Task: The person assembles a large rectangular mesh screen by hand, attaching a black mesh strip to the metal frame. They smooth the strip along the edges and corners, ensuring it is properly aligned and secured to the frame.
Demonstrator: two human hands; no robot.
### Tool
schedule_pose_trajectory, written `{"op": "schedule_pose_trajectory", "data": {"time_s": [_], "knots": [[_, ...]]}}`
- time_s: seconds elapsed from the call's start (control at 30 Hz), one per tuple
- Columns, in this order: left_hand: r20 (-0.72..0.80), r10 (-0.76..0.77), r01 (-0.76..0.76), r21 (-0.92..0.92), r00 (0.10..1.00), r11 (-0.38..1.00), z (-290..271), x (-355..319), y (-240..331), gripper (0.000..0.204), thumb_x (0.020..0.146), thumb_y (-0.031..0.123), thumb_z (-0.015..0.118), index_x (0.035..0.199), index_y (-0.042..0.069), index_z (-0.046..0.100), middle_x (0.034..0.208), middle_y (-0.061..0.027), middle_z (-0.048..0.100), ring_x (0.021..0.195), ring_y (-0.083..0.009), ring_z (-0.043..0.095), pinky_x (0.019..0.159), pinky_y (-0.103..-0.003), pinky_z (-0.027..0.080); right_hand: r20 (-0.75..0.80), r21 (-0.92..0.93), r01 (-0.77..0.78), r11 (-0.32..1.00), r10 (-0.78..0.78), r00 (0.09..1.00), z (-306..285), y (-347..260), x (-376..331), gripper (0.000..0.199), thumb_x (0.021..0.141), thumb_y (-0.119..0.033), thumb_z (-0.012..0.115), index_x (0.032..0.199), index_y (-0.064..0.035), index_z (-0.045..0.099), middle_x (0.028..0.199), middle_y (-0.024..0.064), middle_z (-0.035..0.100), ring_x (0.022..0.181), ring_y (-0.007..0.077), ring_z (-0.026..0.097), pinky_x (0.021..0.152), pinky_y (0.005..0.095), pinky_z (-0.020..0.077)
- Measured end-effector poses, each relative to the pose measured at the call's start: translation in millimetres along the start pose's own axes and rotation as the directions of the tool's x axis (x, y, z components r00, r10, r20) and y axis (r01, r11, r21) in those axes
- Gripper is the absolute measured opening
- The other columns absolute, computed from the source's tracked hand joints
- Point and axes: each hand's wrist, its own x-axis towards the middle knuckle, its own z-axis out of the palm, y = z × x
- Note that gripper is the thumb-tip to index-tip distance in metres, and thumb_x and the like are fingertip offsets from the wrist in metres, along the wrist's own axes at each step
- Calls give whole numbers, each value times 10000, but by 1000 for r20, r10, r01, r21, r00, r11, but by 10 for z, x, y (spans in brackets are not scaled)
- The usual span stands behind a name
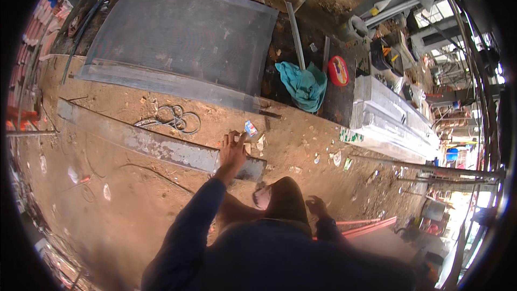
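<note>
One metal bar point(161, 148), one teal cloth point(304, 86)

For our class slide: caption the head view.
Left hand on a long metal bar lying on dirt, beside a mesh sheet.

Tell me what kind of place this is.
Probably an open-air metal fabrication yard or workshop: dirt ground, a long steel bar under the left hand, a large mesh panel, and stacked pale metal sections to the right.
</note>
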Motion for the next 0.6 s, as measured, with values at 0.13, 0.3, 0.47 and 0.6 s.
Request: {"op": "schedule_pose_trajectory", "data": {"time_s": [0.13,0.3,0.47,0.6], "knots": [[-129,-38,31,-56,991,998,530,629,500,612,975,114,767,1566,159,617,1537,-187,541,1322,-452,569,1086,-582,529,-161,-185,293,938,-323,933,-1017,-669,671,422,1072,-317,745,1396,-52,795,1298,228,838,1186,362,827,989,466,653],[-168,-256,255,-29,952,966,1103,925,374,532,1005,103,715,1533,124,652,1570,-267,523,1324,-493,568,1077,-570,547,-175,7,507,862,-498,849,-2156,-2070,2048,348,1153,-254,706,1397,-16,772,1198,150,873,1142,248,842,999,389,636],[-307,-372,388,-10,876,922,1378,1175,847,616,1000,47,736,1592,194,655,1618,-325,486,1309,-504,569,1049,-580,549,-162,43,762,646,-748,644,-3032,-3319,4421,348,1197,-301,671,1409,-45,772,1195,151,875,1131,247,856,968,399,652],[-376,-485,540,51,789,840,1484,1268,1029,579,1020,70,785,1575,193,677,1639,-278,478,1302,-445,579,993,-520,576,-100,12,856,517,-851,515,-3427,-4739,5608,330,1216,-277,636,1428,-60,766,1248,177,867,1157,288,854,978,395,656]]}}
